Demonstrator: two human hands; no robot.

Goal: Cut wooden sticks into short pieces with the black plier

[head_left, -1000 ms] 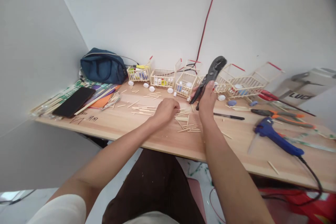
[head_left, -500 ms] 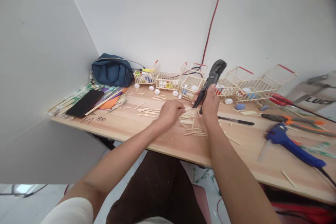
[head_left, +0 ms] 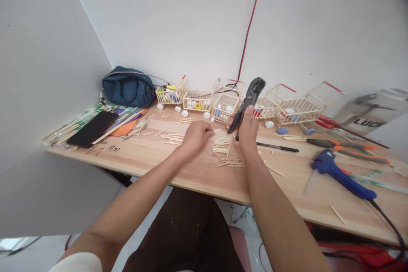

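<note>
A black hand cutter (head_left: 251, 95) is gripped in my right hand (head_left: 247, 129), its blades pointing down and left toward the tabletop. To the left, my left hand (head_left: 198, 135) has its fingers curled into a pinch just above the table. Whatever is between those fingertips is too small to make out. Short cut wooden sticks (head_left: 220, 148) lie in a loose pile between my two hands. More short sticks (head_left: 172, 137) lie beside the left hand. A black pen (head_left: 280, 147) rests to the right of my right wrist.
Several small stick-built shopping carts (head_left: 197, 98) stand along the wall. At left are a blue pouch (head_left: 129, 87), a phone (head_left: 92, 128) and coloured paper (head_left: 126, 128). Orange-handled pliers (head_left: 350, 148) and a blue glue gun (head_left: 344, 176) lie at right on the wooden table (head_left: 204, 178).
The camera view has turned slightly right, so the scene sits further left. My left hand has drawn a little away from the cutter's blades; the right hand still grips the cutter.
</note>
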